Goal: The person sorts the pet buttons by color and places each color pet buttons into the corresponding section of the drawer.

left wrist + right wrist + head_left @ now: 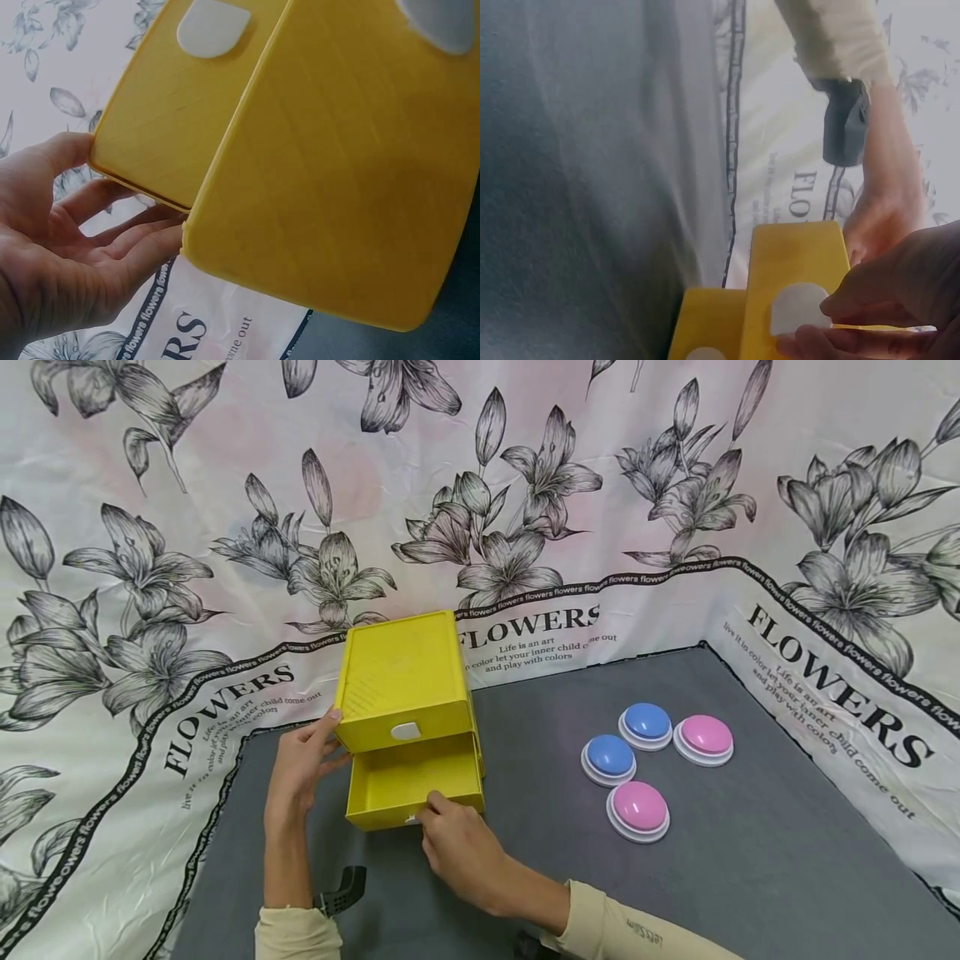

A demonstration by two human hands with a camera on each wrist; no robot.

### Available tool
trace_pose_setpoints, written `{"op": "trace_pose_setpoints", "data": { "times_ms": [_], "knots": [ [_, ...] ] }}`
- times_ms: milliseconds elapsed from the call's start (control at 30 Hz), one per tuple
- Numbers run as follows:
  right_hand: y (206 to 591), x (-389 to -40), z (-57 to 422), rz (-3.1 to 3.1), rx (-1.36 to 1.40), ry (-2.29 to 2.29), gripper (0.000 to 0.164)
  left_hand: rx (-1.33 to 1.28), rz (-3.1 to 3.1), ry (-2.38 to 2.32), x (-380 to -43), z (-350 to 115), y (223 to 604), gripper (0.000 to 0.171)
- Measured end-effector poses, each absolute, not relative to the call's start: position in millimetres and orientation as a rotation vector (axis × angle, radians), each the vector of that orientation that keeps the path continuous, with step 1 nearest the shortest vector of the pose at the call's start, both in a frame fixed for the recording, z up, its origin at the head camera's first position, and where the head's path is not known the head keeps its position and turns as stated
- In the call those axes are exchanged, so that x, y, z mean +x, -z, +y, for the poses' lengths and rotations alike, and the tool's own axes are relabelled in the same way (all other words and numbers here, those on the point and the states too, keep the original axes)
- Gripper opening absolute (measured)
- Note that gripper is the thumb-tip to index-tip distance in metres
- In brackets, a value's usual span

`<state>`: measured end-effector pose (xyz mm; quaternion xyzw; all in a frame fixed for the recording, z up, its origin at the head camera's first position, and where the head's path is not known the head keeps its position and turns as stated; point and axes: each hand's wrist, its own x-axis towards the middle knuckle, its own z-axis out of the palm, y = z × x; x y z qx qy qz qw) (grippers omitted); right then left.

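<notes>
A yellow two-drawer box (405,660) stands against the wall cloth, its lower drawer (416,777) pulled out with a bare floor showing. The upper drawer front (375,727), with a white tab handle (406,731), is in place. My left hand (296,768) touches the box's left side, thumb at the front corner and fingers spread along the side. My right hand (465,856) pinches the lower drawer's white handle (412,819) at the front edge. In the right wrist view, thumb and fingers meet at a white handle (799,307).
To the right on the grey tabletop (540,760) sit two blue push-buttons (610,755) and two pink push-buttons (639,806) on white bases. Flower-printed cloth (525,635) rises behind the table and along both sides.
</notes>
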<state>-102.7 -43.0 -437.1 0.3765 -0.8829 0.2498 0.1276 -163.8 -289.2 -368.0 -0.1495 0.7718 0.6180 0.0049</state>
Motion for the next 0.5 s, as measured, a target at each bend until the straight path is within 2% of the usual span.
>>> {"op": "trace_pose_setpoints", "data": {
  "times_ms": [500],
  "knots": [
    [436.0, -90.1, -39.0, -2.585, 1.122, -0.716, 0.007, -0.449, 2.411, -1.942, -164.9, -292.1, 370.4, 0.078]
  ]
}}
